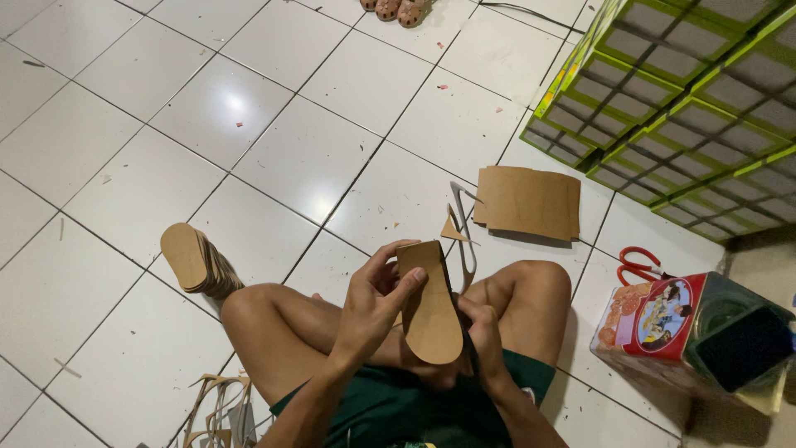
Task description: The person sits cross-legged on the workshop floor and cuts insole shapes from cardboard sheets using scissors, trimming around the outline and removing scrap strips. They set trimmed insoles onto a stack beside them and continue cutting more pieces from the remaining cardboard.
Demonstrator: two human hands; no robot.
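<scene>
Head view: left hand [373, 303] grips a brown sole-shaped cutout [429, 305] over the lap; right hand [481, 336] closes on its lower edge. Advise steady support and even trimming. Stacked cutouts [195, 261], cardboard sheet [528, 202] and red scissors [638, 265] lie on the floor.

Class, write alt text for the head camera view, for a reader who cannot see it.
A person sitting cross-legged on a white tiled floor holds a brown sole-shaped cardboard piece in the left hand, the right hand at its lower edge. A stack of similar cutouts lies to the left; cardboard sheets, red-handled scissors and a tin box lie to the right.
</scene>
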